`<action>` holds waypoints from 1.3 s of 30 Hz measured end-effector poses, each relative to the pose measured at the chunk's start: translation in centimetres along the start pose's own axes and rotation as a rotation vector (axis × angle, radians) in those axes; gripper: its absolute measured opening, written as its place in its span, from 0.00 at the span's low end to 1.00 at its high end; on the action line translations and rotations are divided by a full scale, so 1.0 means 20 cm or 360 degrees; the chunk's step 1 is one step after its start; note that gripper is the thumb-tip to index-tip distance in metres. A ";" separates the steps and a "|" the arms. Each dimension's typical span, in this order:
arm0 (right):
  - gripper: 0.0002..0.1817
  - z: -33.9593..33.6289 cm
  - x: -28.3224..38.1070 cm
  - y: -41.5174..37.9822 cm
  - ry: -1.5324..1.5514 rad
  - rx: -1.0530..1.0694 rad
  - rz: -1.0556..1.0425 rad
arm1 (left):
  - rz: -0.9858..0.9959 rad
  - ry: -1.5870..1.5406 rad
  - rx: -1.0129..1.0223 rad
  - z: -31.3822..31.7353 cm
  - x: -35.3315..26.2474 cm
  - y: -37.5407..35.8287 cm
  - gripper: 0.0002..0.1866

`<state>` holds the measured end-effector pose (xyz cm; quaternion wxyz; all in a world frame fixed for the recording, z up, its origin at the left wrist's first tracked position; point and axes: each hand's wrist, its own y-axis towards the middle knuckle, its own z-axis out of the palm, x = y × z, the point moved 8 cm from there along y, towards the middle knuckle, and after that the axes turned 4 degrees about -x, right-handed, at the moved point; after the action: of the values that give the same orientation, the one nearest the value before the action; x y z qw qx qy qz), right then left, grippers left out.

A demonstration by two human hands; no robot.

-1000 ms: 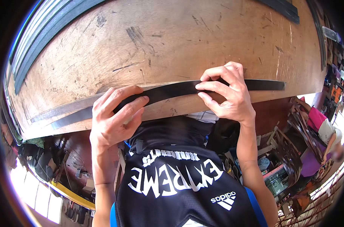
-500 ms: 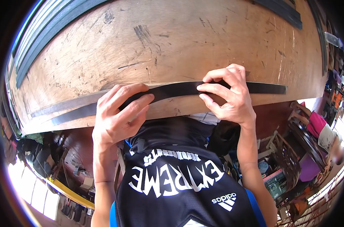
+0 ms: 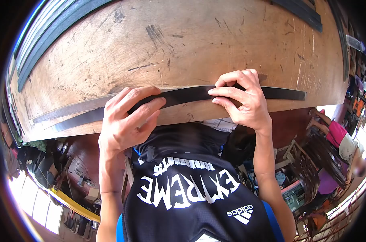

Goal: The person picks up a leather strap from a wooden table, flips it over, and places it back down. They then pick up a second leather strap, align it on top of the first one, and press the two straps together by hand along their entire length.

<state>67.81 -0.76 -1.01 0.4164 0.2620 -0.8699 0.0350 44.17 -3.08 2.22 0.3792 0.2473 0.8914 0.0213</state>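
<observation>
A long, flat black strip [image 3: 187,95] runs sideways along the near edge of the wooden tabletop, bowed slightly in its middle. My left hand [image 3: 128,117] is closed on it left of centre, fingers over the top and thumb toward me. Right of centre, my right hand [image 3: 243,99] pinches the same strip between fingertips and thumb. Behind its left part lies a thinner greyish-brown strip [image 3: 76,108], partly covered by my left hand. The undersides of my fingers and the part of the black strip beneath them are hidden.
The scuffed wooden tabletop [image 3: 199,48] spreads ahead. Several dark strips [image 3: 50,48] lie along its far left, and more dark strips [image 3: 300,14] at the far right. Beyond the right edge, a person in pink [image 3: 336,133] is near stacked dark pieces [image 3: 322,161]. A yellow bar [image 3: 74,205] is at lower left.
Both hands keep their hold with almost no movement. My right thumb and fingertips sit slightly closer together, and the view has shifted a little.
</observation>
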 end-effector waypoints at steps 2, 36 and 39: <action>0.15 0.00 0.00 0.00 -0.0008 -0.0015 -0.0020 | 0.0004 -0.0008 -0.0002 0.00 -0.01 0.00 0.23; 0.13 0.03 0.05 0.04 -0.0076 0.0048 -0.0055 | -0.0105 0.0056 0.0033 0.01 0.01 0.00 0.19; 0.13 0.03 0.06 0.04 -0.0077 0.0036 -0.0081 | -0.0112 0.0093 0.0023 0.02 0.01 0.00 0.19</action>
<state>66.45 -0.76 -0.47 0.3931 0.2895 -0.8723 0.0278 44.29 -3.01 1.80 0.3518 0.2177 0.9104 0.0088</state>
